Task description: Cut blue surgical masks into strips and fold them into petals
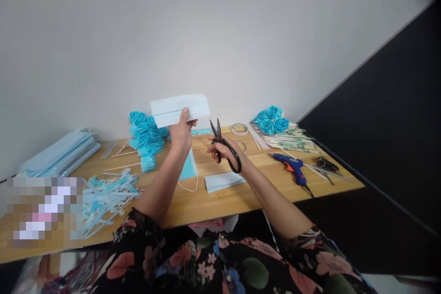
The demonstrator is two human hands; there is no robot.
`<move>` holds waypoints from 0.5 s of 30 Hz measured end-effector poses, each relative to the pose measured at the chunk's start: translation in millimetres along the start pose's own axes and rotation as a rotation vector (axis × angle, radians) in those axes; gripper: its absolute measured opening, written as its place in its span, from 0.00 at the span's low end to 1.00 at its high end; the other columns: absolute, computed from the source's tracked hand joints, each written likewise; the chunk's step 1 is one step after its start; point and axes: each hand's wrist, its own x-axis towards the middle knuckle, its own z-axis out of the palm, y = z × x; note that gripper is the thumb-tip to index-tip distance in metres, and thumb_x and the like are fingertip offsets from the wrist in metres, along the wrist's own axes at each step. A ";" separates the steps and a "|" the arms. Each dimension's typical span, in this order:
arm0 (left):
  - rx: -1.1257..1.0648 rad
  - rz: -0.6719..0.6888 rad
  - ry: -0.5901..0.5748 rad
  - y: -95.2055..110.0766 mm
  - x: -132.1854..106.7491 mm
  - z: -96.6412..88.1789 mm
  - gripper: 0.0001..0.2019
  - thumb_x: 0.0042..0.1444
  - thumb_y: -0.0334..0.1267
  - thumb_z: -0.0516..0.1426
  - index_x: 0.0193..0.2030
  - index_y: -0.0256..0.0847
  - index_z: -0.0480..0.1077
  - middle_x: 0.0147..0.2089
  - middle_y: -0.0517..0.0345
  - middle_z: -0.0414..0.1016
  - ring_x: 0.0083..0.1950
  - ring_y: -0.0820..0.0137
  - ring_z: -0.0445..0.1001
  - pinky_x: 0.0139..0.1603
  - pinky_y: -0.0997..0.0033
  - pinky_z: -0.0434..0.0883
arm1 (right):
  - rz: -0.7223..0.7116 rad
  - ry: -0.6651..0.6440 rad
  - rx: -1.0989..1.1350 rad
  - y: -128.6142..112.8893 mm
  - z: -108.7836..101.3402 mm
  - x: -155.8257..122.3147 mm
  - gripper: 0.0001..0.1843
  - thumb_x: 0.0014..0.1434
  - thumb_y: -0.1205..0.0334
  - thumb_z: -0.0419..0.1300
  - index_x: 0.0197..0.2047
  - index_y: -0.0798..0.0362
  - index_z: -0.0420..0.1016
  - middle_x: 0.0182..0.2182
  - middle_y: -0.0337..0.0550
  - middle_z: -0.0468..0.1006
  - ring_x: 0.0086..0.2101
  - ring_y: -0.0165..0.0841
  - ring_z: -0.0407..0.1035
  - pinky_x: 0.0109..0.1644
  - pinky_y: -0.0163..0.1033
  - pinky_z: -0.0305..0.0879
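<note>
My left hand [182, 131] pinches a pale blue face mask [168, 105] along its lower edge, holding it up above the table; no ear loops show on it. In my right hand [225, 147] is a pair of black-handled scissors [217, 133], blades parted and pointing up, just right of the mask and apart from it. Beneath my hands lie another mask [188, 167] with a white ear loop and a pale folded piece [222, 182], partly under my right forearm.
Stacked masks [62, 151] and a pile of cut strips [106, 197] lie left. Blue flowers [146, 133] on sticks are behind my left arm; more flowers [272, 120] stand back right. A glue gun [291, 165], tape rolls [239, 128] and dark scissors [325, 164] occupy the right side.
</note>
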 end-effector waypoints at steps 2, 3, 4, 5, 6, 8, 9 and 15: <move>0.000 0.010 -0.006 -5.0 -1.2 5.1 0.22 0.40 0.48 0.73 0.36 0.40 0.72 0.32 0.61 0.74 0.28 0.75 0.70 0.25 0.73 0.63 | -0.001 0.011 -0.036 4.1 -0.4 4.2 0.30 0.57 0.41 0.65 0.54 0.54 0.71 0.35 0.44 0.78 0.31 0.30 0.70 0.31 0.36 0.65; 0.013 0.009 -0.005 -7.7 -2.0 7.1 0.21 0.41 0.49 0.73 0.35 0.39 0.72 0.31 0.61 0.73 0.27 0.75 0.70 0.26 0.73 0.63 | -0.009 0.014 -0.056 5.9 -1.4 7.3 0.30 0.57 0.41 0.65 0.55 0.54 0.71 0.36 0.45 0.79 0.32 0.31 0.71 0.33 0.36 0.66; 0.033 0.006 0.002 -10.3 -2.9 8.7 0.21 0.42 0.50 0.72 0.34 0.39 0.71 0.30 0.61 0.72 0.27 0.75 0.70 0.26 0.73 0.63 | -0.020 0.014 -0.077 7.5 -2.6 10.9 0.31 0.57 0.41 0.65 0.55 0.53 0.72 0.37 0.45 0.79 0.32 0.31 0.71 0.34 0.37 0.67; 0.056 0.001 0.013 -12.8 -3.7 10.1 0.21 0.43 0.51 0.72 0.34 0.39 0.71 0.30 0.61 0.72 0.28 0.75 0.70 0.26 0.73 0.64 | -0.030 0.012 -0.095 8.7 -4.1 14.7 0.31 0.57 0.41 0.65 0.56 0.53 0.72 0.37 0.46 0.79 0.33 0.31 0.72 0.36 0.38 0.68; 0.077 -0.002 0.025 -15.2 -4.3 11.2 0.20 0.44 0.51 0.71 0.34 0.39 0.71 0.30 0.60 0.73 0.28 0.74 0.70 0.27 0.73 0.65 | -0.037 0.015 -0.108 9.6 -5.5 18.7 0.31 0.58 0.41 0.64 0.56 0.53 0.72 0.38 0.47 0.80 0.34 0.32 0.72 0.37 0.38 0.69; 0.099 -0.004 0.049 -19.2 -4.7 12.6 0.20 0.45 0.51 0.71 0.35 0.40 0.71 0.32 0.60 0.73 0.29 0.74 0.71 0.28 0.73 0.66 | -0.047 0.034 -0.131 9.9 -7.8 26.9 0.31 0.58 0.41 0.64 0.57 0.53 0.73 0.40 0.47 0.80 0.35 0.32 0.73 0.39 0.39 0.70; 0.099 -0.004 0.050 -20.6 -4.4 12.8 0.20 0.45 0.51 0.70 0.35 0.40 0.71 0.32 0.61 0.73 0.29 0.74 0.71 0.28 0.73 0.66 | -0.052 0.051 -0.143 9.4 -8.7 30.9 0.31 0.58 0.41 0.64 0.57 0.53 0.73 0.40 0.47 0.80 0.35 0.32 0.73 0.39 0.39 0.70; 0.183 -0.118 -0.032 -25.1 0.6 3.1 0.14 0.54 0.50 0.65 0.32 0.42 0.71 0.30 0.61 0.73 0.33 0.70 0.74 0.34 0.71 0.69 | -0.095 0.126 -0.193 3.6 -11.4 49.5 0.31 0.58 0.40 0.63 0.55 0.54 0.76 0.34 0.45 0.80 0.29 0.29 0.71 0.31 0.35 0.68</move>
